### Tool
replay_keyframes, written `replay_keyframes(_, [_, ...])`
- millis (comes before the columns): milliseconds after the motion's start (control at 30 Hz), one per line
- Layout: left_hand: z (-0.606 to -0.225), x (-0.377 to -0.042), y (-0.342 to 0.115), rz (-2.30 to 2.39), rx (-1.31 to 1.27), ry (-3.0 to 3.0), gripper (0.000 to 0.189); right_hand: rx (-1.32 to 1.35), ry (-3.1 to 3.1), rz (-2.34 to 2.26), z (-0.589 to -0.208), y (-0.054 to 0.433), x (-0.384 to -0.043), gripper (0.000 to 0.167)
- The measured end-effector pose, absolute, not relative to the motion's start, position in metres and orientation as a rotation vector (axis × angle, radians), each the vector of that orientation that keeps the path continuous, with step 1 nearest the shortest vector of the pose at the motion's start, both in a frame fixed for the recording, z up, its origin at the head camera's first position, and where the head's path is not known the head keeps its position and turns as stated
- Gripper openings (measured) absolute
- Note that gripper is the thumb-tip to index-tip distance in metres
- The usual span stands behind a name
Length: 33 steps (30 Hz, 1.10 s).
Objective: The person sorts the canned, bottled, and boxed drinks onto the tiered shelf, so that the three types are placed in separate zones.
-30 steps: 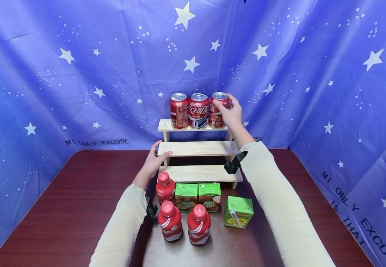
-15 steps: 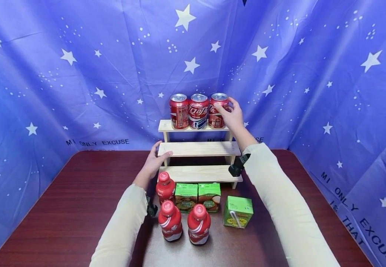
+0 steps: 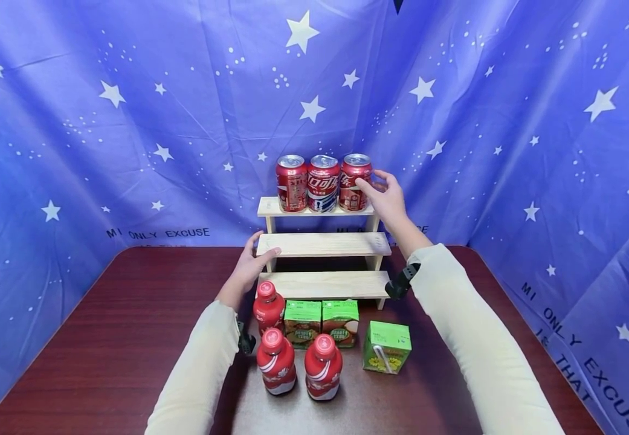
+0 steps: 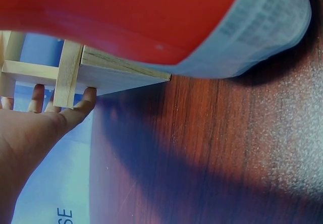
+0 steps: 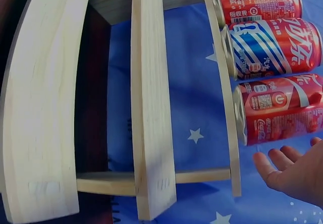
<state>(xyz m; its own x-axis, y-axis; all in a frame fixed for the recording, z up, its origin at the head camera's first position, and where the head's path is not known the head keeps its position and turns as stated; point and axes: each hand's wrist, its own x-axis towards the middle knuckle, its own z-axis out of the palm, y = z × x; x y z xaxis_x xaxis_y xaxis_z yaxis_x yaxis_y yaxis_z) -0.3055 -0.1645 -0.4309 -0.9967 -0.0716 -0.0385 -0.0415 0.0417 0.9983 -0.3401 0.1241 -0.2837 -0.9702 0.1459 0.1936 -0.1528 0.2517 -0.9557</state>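
Three red cola cans stand in a row on the top step of a wooden three-step display stand: a left can, a middle can and a right can. My right hand is beside the right can, its fingers loosely spread. The right wrist view shows a gap between those fingers and the right can. At the stand's left end, my left hand holds the middle step, thumb over its front. Part of the stand is hidden behind a red bottle in the left wrist view.
In front of the stand are red bottles, one at the left, two nearer. Two green drink cartons sit side by side; another carton stands right. A starry blue curtain hangs behind the dark red table.
My right hand has let go of the right can and drawn away to the right and slightly down. The cans stay in their row, and my left hand keeps its place on the stand.
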Motion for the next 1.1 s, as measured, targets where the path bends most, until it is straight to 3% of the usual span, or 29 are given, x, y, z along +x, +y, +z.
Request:
replay_keyframes(400, [-0.41, -0.291, -0.163, -2.223, 0.133, -2.271, 0.078, 0.024, -2.4, 1.645, -0.295, 0.146, -0.329, 0.062])
replay_keyframes(1100, [-0.432, -0.305, -0.164, -2.169, 0.103, -2.254, 0.076, 0.126, -2.594, 1.565, -0.325, 0.185, -0.288, 0.057])
